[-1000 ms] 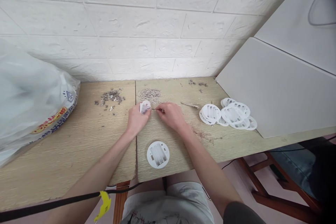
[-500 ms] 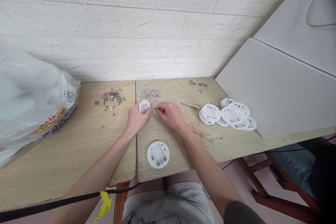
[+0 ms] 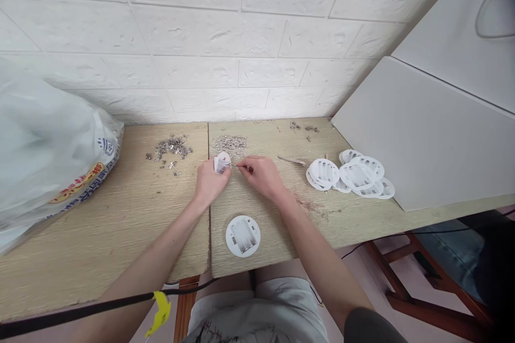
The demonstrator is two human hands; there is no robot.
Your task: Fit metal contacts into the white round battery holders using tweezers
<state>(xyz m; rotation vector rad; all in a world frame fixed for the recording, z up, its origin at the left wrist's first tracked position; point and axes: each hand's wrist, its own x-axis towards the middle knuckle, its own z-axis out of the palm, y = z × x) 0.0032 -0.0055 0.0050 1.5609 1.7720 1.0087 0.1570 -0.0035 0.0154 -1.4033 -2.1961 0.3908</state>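
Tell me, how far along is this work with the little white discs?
Probably partway. Possibly done: the overlapping discs on the right, though their fittings are too small to check. In hand: the left hand holds a white disc; the right hand pinches something thin beside it. Apparently left: loose metal bits. The lone disc near the front edge could be either.

Pale yellowish-brown worktop here, streaked with fine wood grain; off-white wall in a brick pattern; bright yellow tag lower left; red, yellow and blue lettering on the whitish bag.
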